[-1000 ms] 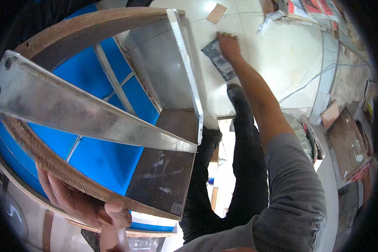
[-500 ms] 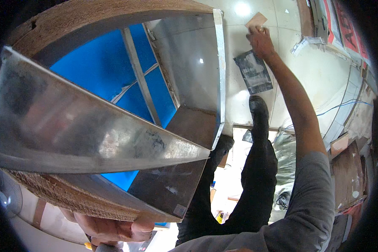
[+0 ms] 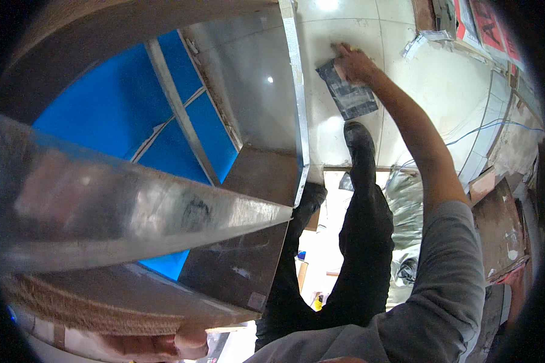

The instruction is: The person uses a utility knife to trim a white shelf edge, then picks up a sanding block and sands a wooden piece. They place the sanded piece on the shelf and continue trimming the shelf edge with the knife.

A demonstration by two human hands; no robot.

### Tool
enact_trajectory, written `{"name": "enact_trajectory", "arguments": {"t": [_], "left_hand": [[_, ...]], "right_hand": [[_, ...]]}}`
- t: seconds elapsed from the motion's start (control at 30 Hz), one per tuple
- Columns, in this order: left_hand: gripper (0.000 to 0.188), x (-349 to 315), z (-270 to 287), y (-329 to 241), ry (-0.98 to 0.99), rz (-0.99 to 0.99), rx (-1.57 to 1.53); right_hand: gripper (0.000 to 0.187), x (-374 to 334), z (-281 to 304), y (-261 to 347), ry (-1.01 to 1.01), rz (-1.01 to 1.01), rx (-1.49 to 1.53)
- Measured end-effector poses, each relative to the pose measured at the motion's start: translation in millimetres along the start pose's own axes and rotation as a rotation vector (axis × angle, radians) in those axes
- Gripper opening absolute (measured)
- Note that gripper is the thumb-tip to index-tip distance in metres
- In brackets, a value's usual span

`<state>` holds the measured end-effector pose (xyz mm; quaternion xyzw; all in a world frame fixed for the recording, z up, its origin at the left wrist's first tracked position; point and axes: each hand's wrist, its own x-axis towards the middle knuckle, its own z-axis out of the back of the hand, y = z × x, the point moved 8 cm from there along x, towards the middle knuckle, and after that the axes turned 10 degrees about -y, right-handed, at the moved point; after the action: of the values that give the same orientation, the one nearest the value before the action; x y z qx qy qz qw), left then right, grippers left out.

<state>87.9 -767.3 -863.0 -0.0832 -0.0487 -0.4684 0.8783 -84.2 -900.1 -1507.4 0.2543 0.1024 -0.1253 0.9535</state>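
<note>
A large box-like piece with rough wooden edges (image 3: pixel 91 302), brown board (image 3: pixel 233 260) and a blue inner panel (image 3: pixel 103 115) fills the left side. Across it tapers a shiny metal strip (image 3: pixel 139 212), smudged in places. My left hand (image 3: pixel 145 346) is closed around the lower wooden edge; its fingers are partly hidden beneath. My right arm reaches down to the floor, where my right hand (image 3: pixel 356 65) is closed on a small tan piece (image 3: pixel 341 71), mostly covered by the hand. Just under it lies a dark, pale-smeared sheet (image 3: pixel 357 101).
Pale floor tiles (image 3: pixel 406 85) surround my black shoe (image 3: pixel 358 142). Blue wires (image 3: pixel 490 125) cross the floor at right, near crumpled clear plastic (image 3: pixel 406 199). Worn boards (image 3: pixel 496 224) lean at the right edge. A pale metal-edged upright (image 3: pixel 298 103) stands beside my arm's reach.
My right hand has drawn back with the tan piece toward the dark sheet and now overlaps its top. The metal strip and wooden edge have shifted in view as my head moved.
</note>
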Motion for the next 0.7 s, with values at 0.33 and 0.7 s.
{"name": "enact_trajectory", "arguments": {"t": [0.33,0.7], "left_hand": [[0.098,13.1,-9.3,-11.0,0.08,-0.15,-0.136],[0.077,9.9,15.8,-32.7,0.0,-0.158,0.001]], "right_hand": [[0.045,-82.6,7.6,-11.2,0.097,-0.476,0.036],[0.034,-267.1,507.8,158.4,-0.245,-0.64,0.892]]}}
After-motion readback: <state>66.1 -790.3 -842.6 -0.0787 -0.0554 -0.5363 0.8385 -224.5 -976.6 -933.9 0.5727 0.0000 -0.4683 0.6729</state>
